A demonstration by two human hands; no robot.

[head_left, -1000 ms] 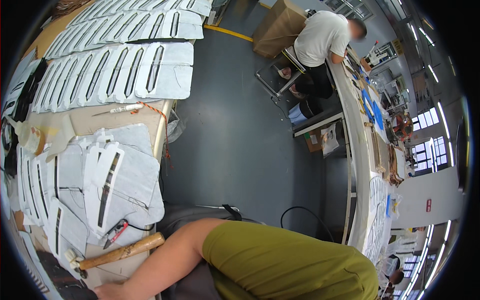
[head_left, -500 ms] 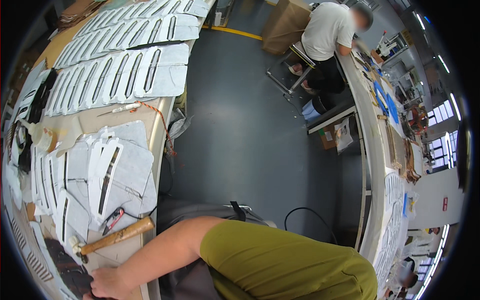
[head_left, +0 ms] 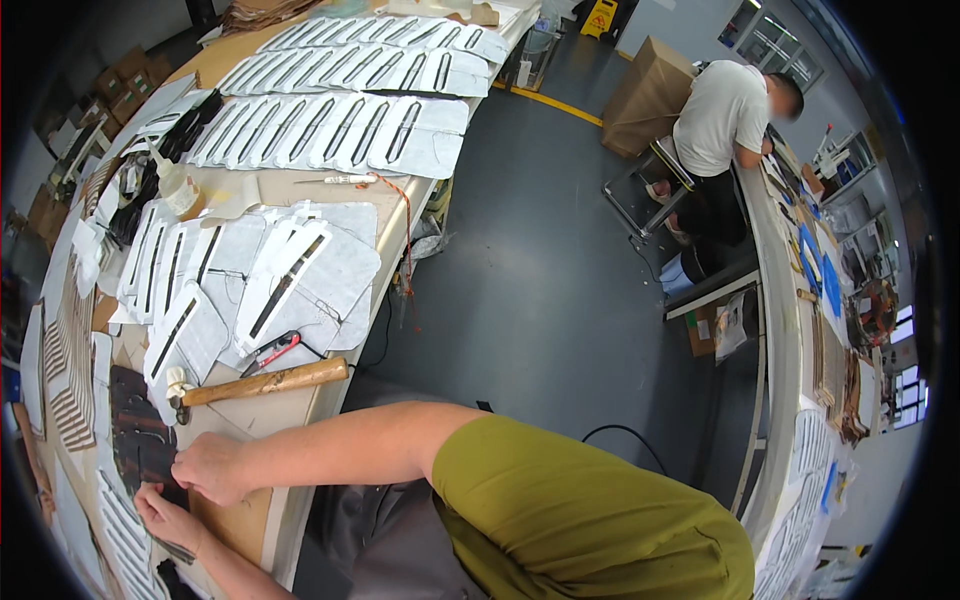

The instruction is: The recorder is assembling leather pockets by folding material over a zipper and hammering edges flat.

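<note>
A dark brown, glossy leather-like piece (head_left: 143,420) lies at the near left edge of the table, with slits or lines across it. My right hand (head_left: 215,468), its arm in an olive sleeve, is closed at the piece's right edge; what its fingertips pinch is hidden. Just below, my left hand (head_left: 168,515) grips the piece's lower edge, thumb and fingers together. Beside my right hand lies a hammer (head_left: 268,384) with a wooden handle. Past it a red-and-black cutter (head_left: 272,354) rests by the white-backed panels (head_left: 345,255), which have slots and loose threads.
Rows of slotted white panels (head_left: 325,135) cover the far table. A glue bottle (head_left: 180,190) and an awl (head_left: 350,180) with orange cord lie nearer. Striped pieces (head_left: 68,375) sit at the left. Across the aisle a seated person (head_left: 722,120) works at another bench (head_left: 765,300).
The view has swung left, and the scene shifts right and up. My left hand has come into sight beside my right hand, and more of the dark brown piece shows.
</note>
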